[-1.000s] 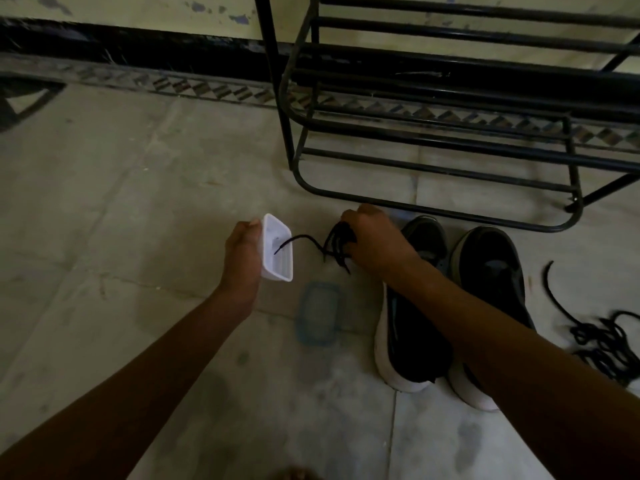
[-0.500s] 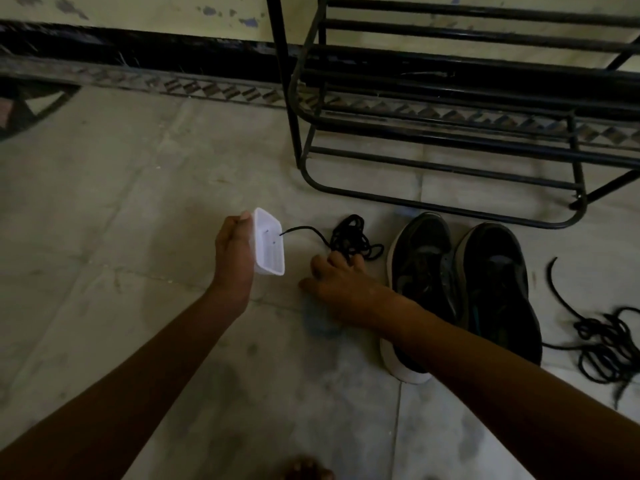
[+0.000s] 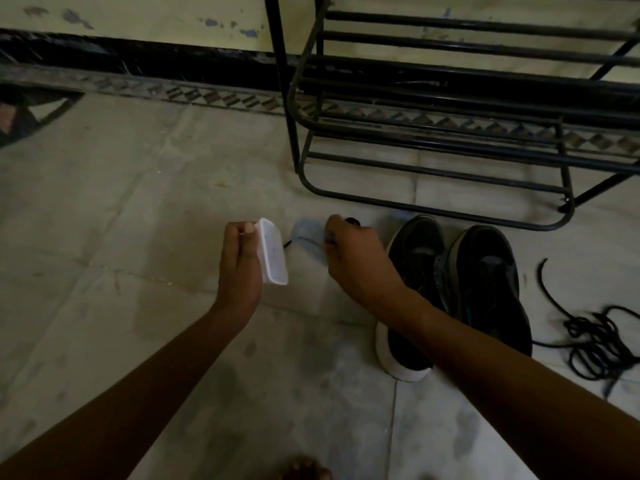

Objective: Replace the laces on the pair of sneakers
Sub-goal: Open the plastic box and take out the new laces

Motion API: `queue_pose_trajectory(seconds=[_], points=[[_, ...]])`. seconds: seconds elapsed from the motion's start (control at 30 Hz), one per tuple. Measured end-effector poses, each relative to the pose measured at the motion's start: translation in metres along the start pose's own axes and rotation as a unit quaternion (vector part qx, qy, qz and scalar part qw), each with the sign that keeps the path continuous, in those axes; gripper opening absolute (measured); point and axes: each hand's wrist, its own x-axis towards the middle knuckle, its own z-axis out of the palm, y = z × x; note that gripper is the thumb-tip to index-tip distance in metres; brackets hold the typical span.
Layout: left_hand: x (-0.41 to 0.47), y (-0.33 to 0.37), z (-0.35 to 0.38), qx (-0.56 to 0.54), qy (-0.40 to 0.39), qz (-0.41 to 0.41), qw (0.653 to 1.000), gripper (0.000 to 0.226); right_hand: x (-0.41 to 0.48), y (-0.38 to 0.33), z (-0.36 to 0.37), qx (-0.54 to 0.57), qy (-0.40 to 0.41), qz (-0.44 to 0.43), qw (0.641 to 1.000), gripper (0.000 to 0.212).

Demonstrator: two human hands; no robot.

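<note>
Two black sneakers with white soles, one (image 3: 414,271) beside the other (image 3: 485,285), stand on the floor without laces. My left hand (image 3: 239,265) grips a small white plastic container (image 3: 273,254) tipped on its side. My right hand (image 3: 353,261) pinches a translucent blue lid (image 3: 306,235) just right of the container's open face. A bundle of black lace lies mostly hidden behind my right hand; its top (image 3: 352,221) and one end (image 3: 287,242) show. A loose tangle of black laces (image 3: 595,341) lies right of the sneakers.
A black metal shoe rack (image 3: 450,140) stands against the wall behind the sneakers. The floor is grey tile (image 3: 138,220). Toes of a foot (image 3: 304,469) show at the bottom edge.
My right hand dropped the lace bundle on the floor, reached to the blue lid lying there, and has lifted it up next to the container. My left hand kept holding the container.
</note>
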Motion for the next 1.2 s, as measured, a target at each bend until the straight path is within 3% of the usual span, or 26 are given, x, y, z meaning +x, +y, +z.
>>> queue_pose_trajectory(seconds=[0.07, 0.13, 0.27, 0.47, 0.67, 0.9, 0.97, 1.07, 1.2], points=[[-0.01, 0.005, 0.009, -0.037, -0.033, -0.01, 0.999, 0.022, -0.005, -0.004, -0.007, 0.027, 0.074, 0.0, 0.997, 0.016], [-0.019, 0.012, 0.019, -0.057, -0.076, -0.014, 0.995, 0.023, -0.009, -0.007, -0.009, 0.053, 0.091, -0.023, 0.994, 0.02], [-0.027, 0.026, 0.034, -0.104, -0.13, -0.024, 0.986, 0.032, -0.02, -0.004, -0.006, 0.115, 0.08, -0.061, 0.988, 0.032], [-0.023, 0.039, 0.041, -0.117, -0.114, -0.011, 0.986, 0.027, -0.029, 0.009, -0.019, 0.189, 0.047, -0.055, 0.979, 0.046], [-0.026, 0.047, 0.049, -0.103, -0.135, 0.025, 0.985, 0.031, -0.033, 0.022, -0.023, 0.158, 0.011, -0.037, 0.987, 0.05], [-0.027, 0.055, 0.057, -0.173, -0.173, -0.03, 0.969, 0.038, -0.039, 0.032, -0.021, 0.13, -0.001, -0.042, 0.991, 0.056], [-0.028, 0.057, 0.061, -0.179, -0.165, -0.037, 0.969, 0.044, -0.043, 0.032, -0.017, 0.105, 0.017, -0.065, 0.992, 0.058], [-0.026, 0.06, 0.068, -0.143, -0.11, -0.038, 0.983, 0.04, -0.045, 0.033, -0.018, 0.157, 0.07, -0.069, 0.983, 0.048], [-0.031, 0.067, 0.074, -0.017, -0.049, 0.039, 0.998, 0.032, -0.045, 0.032, -0.033, 0.265, 0.102, 0.012, 0.959, 0.043]])
